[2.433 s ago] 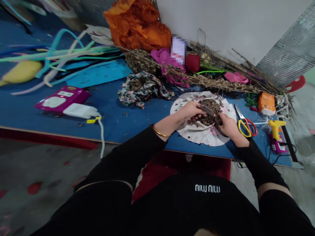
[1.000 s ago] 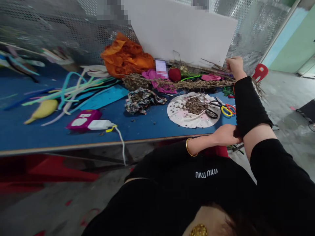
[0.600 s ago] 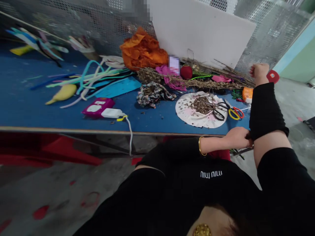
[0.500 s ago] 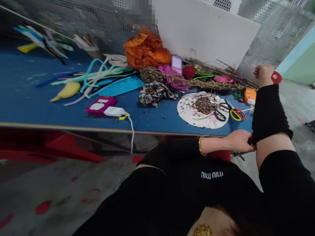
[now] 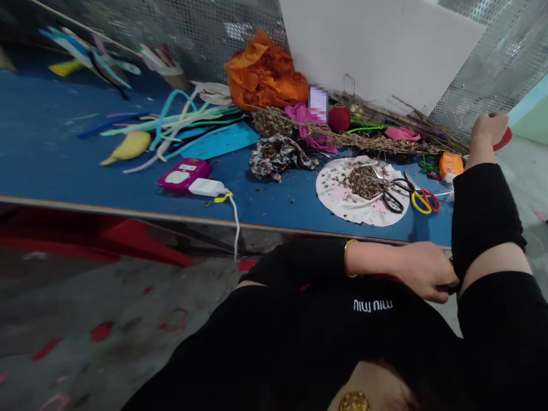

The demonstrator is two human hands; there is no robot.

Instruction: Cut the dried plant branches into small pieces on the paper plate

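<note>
My left hand (image 5: 428, 271), with a gold bangle at its wrist, pinches the edge of a black sleeve (image 5: 486, 205) on my right forearm. Bare skin shows below that sleeve, between it and the upper part. My right hand (image 5: 490, 130) is raised past the table's right end, fingers curled into a loose fist. A red thing (image 5: 505, 140) shows partly behind its wrist; I cannot tell what it is. Nearest my arms on the table lie black-handled scissors (image 5: 394, 197) and red-and-yellow-handled scissors (image 5: 424, 201).
Dried plant bits lie on a white round cloth (image 5: 338, 211). Long dry stems (image 5: 385, 144) run along the back, beside crumpled orange paper (image 5: 265, 74). Further left are a purple packet (image 5: 184, 174), a white power strip (image 5: 208, 186), a yellow balloon (image 5: 131, 146) and limp long balloons (image 5: 160, 131).
The view has shifted, so the table things appear further right. My left hand has moved slightly down and right with the sleeve edge. My right fist has turned a little.
</note>
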